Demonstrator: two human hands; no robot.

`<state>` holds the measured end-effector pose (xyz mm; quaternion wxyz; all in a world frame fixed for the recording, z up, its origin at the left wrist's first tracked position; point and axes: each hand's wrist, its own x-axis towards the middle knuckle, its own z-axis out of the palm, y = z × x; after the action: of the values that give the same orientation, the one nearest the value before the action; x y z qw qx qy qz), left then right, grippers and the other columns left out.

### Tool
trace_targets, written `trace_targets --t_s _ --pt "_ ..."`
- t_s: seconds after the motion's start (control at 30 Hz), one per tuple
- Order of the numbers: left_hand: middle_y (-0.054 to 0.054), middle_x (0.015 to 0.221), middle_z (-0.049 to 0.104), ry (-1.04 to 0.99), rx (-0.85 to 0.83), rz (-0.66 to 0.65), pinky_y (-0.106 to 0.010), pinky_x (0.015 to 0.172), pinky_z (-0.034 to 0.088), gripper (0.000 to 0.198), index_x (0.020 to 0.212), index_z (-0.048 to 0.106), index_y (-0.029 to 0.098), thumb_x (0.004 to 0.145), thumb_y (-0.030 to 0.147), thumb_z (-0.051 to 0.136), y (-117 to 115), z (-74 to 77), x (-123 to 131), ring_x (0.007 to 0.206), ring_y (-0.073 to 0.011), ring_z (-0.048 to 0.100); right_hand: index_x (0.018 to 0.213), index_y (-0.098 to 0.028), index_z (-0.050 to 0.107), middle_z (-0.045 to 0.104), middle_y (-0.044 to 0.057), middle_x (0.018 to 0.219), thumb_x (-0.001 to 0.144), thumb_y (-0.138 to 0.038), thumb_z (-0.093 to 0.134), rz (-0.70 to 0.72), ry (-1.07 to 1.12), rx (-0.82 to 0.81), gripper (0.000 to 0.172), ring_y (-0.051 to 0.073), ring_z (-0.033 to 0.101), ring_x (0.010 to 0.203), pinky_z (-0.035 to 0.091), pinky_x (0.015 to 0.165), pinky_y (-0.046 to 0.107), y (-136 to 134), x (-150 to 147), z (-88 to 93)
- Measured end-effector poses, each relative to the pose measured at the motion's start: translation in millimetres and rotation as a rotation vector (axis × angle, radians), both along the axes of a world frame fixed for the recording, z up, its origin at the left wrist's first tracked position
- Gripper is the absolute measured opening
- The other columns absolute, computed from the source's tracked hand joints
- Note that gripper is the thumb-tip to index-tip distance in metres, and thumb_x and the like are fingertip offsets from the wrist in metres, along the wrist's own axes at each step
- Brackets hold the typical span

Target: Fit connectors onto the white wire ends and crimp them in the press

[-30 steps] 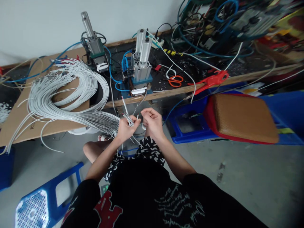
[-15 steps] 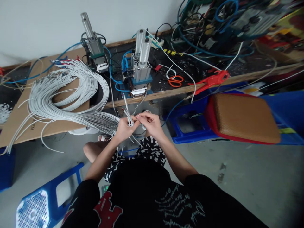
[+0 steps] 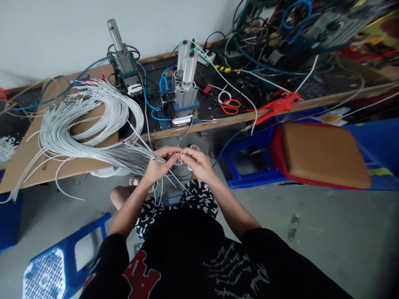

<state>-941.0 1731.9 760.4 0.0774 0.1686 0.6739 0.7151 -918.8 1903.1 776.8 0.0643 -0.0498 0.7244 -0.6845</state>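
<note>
My left hand (image 3: 159, 166) is closed round a few white cables (image 3: 140, 146), whose ends stick out up and to the left and down past the palm. My right hand (image 3: 197, 162) pinches a thin white wire end at the left hand's fingertips; the two hands nearly touch. A large coiled bundle of white cables (image 3: 93, 137) lies on brown cardboard (image 3: 33, 168) to the left, its near end trailing over the table edge to beside my left hand. The exact detail between the fingertips is too small to make out.
Two bench presses (image 3: 186, 89) (image 3: 124, 62) stand on the black table behind the hands. Orange scissors (image 3: 230, 106) and a red clamp (image 3: 280, 105) lie to the right. A cushioned blue stool (image 3: 324, 155) is at the right; another blue stool (image 3: 70, 253) stands lower left.
The cables in my left hand have swung from upright to leaning left. My left hand has turned and moved slightly left, with its fingers extended further towards my right hand.
</note>
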Motion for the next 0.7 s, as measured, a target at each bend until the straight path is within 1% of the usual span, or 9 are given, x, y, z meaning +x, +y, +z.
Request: trace_targets --t_s 0.1,0.3,0.43,0.7 --pt "-0.006 0.084 0.073 0.021 -0.013 0.021 -0.026 0.064 0.05 0.025 0.106 0.078 0.017 0.092 0.036 0.071 -0.7 -2.4 0.1 0.068 -0.0128 0.063 0.073 -0.02 0.066 0.058 0.0 0.069 0.088 -0.058 0.066 -0.001 0.002 -0.005 0.041 0.013 0.046 0.064 0.038 0.066 0.027 0.0 -0.3 0.6" --pt "-0.006 0.082 0.073 0.006 0.001 0.032 -0.027 0.066 0.053 0.026 0.107 0.078 0.017 0.091 0.037 0.073 0.2 -6.6 0.3 0.07 -0.0141 0.066 0.073 -0.02 0.066 0.06 0.001 0.071 0.084 -0.066 0.066 0.001 -0.031 -0.033 0.047 0.014 0.048 0.067 0.04 0.065 0.028 -0.6 -1.6 -5.4" --pt "-0.005 0.079 0.072 -0.018 0.007 0.055 -0.025 0.063 0.051 0.025 0.105 0.079 0.016 0.09 0.036 0.074 1.7 -6.1 0.8 0.068 -0.0129 0.065 0.073 -0.02 0.066 0.058 0.001 0.069 0.085 -0.064 0.066 -0.001 -0.044 -0.06 0.046 0.013 0.046 0.064 0.038 0.062 0.027 -1.2 -2.2 -10.1" --pt "-0.005 0.077 0.073 -0.052 0.025 0.087 -0.026 0.065 0.053 0.027 0.103 0.079 0.015 0.089 0.038 0.075 5.1 -8.3 1.0 0.067 -0.0134 0.066 0.074 -0.02 0.066 0.058 0.0 0.07 0.083 -0.064 0.069 -0.048 -0.082 -0.123 0.045 0.013 0.046 0.065 0.037 0.062 0.027 -3.9 -1.7 -17.1"
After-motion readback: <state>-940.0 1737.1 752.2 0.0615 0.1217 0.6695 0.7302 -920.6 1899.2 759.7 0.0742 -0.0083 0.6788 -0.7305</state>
